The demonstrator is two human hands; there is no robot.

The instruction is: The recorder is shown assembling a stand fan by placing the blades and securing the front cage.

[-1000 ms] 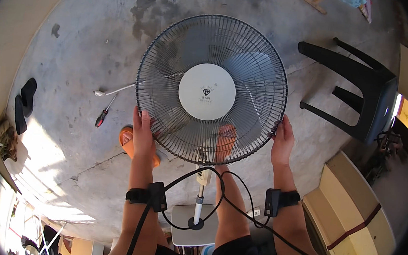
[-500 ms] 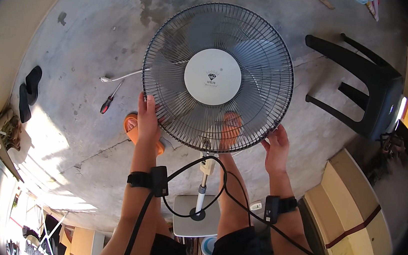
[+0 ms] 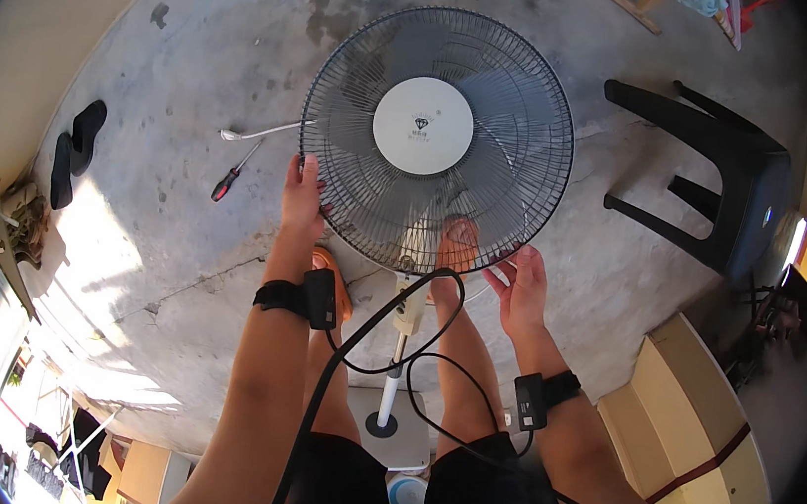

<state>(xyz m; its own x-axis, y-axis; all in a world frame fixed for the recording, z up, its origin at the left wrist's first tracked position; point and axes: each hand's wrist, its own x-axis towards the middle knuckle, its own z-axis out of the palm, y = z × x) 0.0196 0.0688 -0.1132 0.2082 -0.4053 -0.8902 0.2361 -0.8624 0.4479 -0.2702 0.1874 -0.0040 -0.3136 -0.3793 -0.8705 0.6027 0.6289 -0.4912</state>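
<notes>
A standing fan (image 3: 424, 127) faces up at me, its round dark wire guard around grey blades and a white centre cap. My left hand (image 3: 303, 203) is closed on the guard's left rim, thumb on the near side. At the lower right rim, the fingers of my right hand (image 3: 522, 291) are spread, their tips at the wire edge. Below the head, the white fan pole (image 3: 389, 400) runs down between my legs to a grey base plate (image 3: 418, 433). A black cable (image 3: 311, 411) loops in front of the pole and past both wrists.
On the floor to the left lie a screwdriver (image 3: 224, 184) and a white rod-like thing (image 3: 258, 132), partly behind the guard. A black plastic stool (image 3: 754, 187) lies on its side at the right. Dark slippers (image 3: 77, 150) are by the left wall; beige shelving (image 3: 692, 424) stands lower right.
My right hand has moved left and down along the rim, its fingers more spread. My left hand keeps its place on the left rim. The fan head appears slightly smaller and tilted differently.
</notes>
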